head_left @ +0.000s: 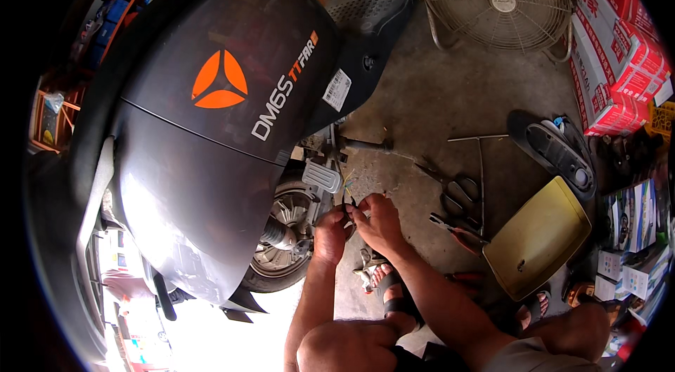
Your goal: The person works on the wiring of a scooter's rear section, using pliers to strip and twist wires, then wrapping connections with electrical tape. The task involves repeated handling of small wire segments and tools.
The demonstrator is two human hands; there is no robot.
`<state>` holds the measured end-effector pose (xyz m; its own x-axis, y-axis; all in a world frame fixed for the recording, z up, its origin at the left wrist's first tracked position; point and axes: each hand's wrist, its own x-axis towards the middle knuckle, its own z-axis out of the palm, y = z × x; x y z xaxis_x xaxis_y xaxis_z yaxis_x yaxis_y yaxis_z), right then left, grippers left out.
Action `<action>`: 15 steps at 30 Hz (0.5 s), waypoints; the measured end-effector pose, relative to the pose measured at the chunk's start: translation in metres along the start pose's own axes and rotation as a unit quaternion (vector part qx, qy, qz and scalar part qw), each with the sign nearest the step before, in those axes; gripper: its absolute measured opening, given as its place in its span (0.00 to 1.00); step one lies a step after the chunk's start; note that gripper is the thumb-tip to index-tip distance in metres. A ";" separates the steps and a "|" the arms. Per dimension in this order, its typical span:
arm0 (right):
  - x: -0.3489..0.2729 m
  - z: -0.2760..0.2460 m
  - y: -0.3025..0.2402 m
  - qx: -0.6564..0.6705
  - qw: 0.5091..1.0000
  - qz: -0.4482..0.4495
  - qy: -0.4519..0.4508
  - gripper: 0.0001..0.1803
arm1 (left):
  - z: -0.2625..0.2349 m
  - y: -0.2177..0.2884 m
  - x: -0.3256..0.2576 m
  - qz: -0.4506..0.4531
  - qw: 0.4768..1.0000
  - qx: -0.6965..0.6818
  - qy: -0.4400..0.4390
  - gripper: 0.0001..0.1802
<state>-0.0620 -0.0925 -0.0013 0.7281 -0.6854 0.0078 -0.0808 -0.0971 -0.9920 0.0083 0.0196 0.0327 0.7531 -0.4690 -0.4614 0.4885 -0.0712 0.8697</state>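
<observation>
Both my hands meet beside the rear wheel (281, 224) of a dark grey electric scooter (211, 140). Between my fingertips is a black cable (345, 209), with thin coloured wires (348, 180) fanning out from its upper end. My left hand (329, 235) pinches the cable from the left. From the right, my right hand (380, 223) closes on it with thumb and forefinger; its exact grip is partly hidden by the fingers. Just above the hands sits a grey footrest (322, 176) of the scooter. Left of my left hand is a shock absorber (278, 233).
On the concrete floor to the right lie black scissors (460, 196), red-handled pliers (464, 237), a T-handle wrench (481, 168), a yellow tray (538, 238) and a black plastic part (552, 154). Farther off stand a round floor fan (492, 24) and red cardboard boxes (612, 69).
</observation>
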 end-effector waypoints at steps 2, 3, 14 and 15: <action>0.003 0.005 0.010 -0.003 1.000 -0.016 0.008 0.08 | -0.001 0.000 0.002 -0.004 1.000 0.025 0.009 0.15; 0.003 0.007 0.016 0.010 1.000 -0.020 0.019 0.07 | 0.002 0.001 0.002 -0.007 0.999 0.037 0.013 0.14; 0.002 0.022 0.043 0.239 0.968 0.068 0.041 0.08 | 0.007 -0.010 0.014 0.036 0.991 0.131 0.020 0.13; 0.002 0.021 0.044 0.256 0.963 0.079 0.033 0.07 | 0.008 -0.009 0.015 0.036 0.989 0.140 0.021 0.13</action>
<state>-0.0498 -0.0828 -0.0477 0.6880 -0.7084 -0.1577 0.1712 0.3696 -0.9133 0.0119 0.0058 0.0197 0.8018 -0.4453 -0.3986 0.2967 -0.2824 0.9123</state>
